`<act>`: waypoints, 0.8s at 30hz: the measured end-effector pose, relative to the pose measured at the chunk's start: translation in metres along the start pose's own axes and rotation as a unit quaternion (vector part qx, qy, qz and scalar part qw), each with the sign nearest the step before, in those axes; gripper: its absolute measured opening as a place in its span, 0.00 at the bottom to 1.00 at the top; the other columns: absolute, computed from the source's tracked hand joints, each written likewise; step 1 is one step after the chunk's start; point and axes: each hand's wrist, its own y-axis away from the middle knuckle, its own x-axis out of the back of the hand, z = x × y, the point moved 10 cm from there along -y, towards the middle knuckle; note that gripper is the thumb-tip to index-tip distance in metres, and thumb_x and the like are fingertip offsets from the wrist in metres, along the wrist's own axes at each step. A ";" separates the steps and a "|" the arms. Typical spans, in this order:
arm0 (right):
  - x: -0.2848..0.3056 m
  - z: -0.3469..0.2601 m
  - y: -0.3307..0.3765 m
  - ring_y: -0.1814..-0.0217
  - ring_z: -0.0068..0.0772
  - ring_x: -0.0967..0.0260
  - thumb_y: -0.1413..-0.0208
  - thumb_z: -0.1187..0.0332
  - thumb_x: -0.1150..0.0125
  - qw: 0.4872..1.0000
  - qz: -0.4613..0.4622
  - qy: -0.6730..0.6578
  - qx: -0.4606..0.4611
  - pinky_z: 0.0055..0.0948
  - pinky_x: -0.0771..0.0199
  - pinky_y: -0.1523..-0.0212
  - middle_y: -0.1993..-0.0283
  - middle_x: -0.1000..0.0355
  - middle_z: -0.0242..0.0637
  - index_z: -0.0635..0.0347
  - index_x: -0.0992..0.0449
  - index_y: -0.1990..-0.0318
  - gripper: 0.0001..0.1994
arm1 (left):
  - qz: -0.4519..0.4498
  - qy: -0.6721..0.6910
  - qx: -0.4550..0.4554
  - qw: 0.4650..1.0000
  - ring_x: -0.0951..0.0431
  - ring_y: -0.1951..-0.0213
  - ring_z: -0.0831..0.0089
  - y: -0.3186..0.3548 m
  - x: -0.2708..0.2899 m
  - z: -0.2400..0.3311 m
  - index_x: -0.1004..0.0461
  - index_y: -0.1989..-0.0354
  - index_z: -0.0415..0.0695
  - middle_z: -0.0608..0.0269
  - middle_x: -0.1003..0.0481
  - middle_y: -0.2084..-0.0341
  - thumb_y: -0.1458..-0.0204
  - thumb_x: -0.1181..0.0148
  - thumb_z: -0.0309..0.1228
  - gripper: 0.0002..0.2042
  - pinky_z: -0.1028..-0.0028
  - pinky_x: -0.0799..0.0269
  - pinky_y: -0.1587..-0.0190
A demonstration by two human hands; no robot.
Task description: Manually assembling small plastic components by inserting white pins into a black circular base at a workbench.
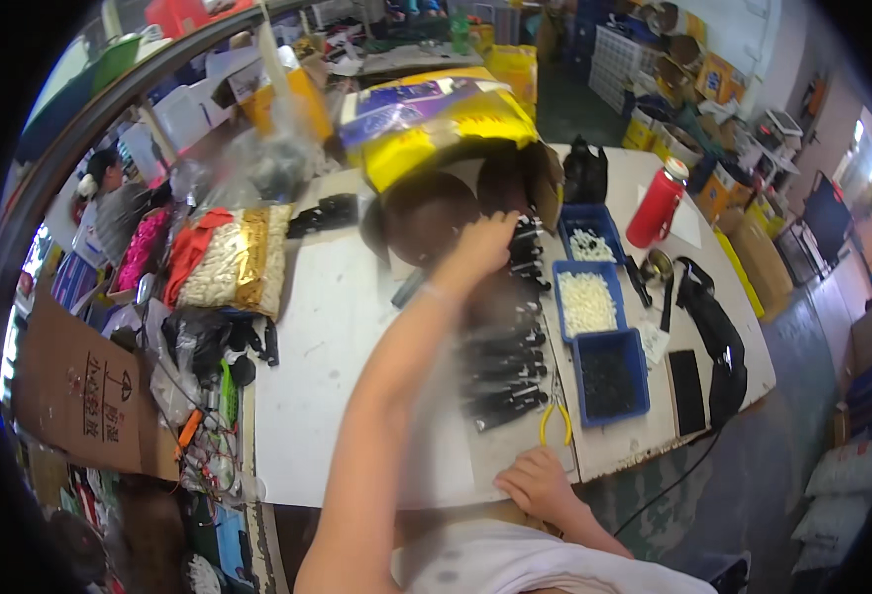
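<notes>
My left hand point(488, 241) reaches far forward across the table, at the far end of a row of slim black pieces point(510, 366) with shiny tips. Its fingers are bunched together beside the last pieces; what they pinch, if anything, is hidden. Just beyond it lies a tipped carton point(436, 114) in yellow and purple, its dark opening facing me. At the near table edge rests my right hand point(540, 485), fingers loosely laid on the surface and holding nothing. Closest to that hand is a yellow-handled hand tool point(556, 424), its jaws pointing away from me.
Right of the row stand blue trays: one of white pieces point(587, 302), another with white bits point(590, 246), and a dark-bottomed tray point(610, 376). Farther right are a red flask point(658, 203) and a black strap-like bundle point(718, 346). A plastic bag of pale pieces point(233, 259) lies left.
</notes>
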 end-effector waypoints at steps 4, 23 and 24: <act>0.057 -0.002 -0.006 0.74 0.36 0.34 0.57 0.69 0.41 0.967 0.095 -0.233 0.033 0.33 0.37 0.69 0.75 0.32 0.35 0.57 0.26 0.75 0.03 | -0.145 0.032 0.113 0.982 0.45 0.41 0.52 -0.001 -0.043 -0.029 0.50 0.39 0.47 0.52 0.44 0.42 0.64 0.36 0.42 0.41 0.42 0.55 0.43; 0.226 -0.119 0.007 0.54 0.28 0.35 0.49 0.78 0.56 0.603 0.232 -0.356 0.675 0.31 0.37 0.52 0.57 0.31 0.31 0.57 0.29 0.56 0.14 | 0.315 -0.037 0.123 0.941 0.26 0.65 0.58 0.214 0.126 -0.108 0.29 0.68 0.41 0.56 0.27 0.69 0.61 0.40 0.25 0.10 0.67 0.31 0.62; 0.225 -0.117 0.009 0.54 0.28 0.35 0.49 0.78 0.56 0.605 0.233 -0.357 0.673 0.31 0.37 0.52 0.57 0.31 0.31 0.57 0.29 0.56 0.14 | 0.285 -0.046 0.252 0.924 0.28 0.65 0.57 0.241 0.125 -0.153 0.30 0.68 0.41 0.56 0.28 0.68 0.59 0.41 0.26 0.09 0.66 0.31 0.62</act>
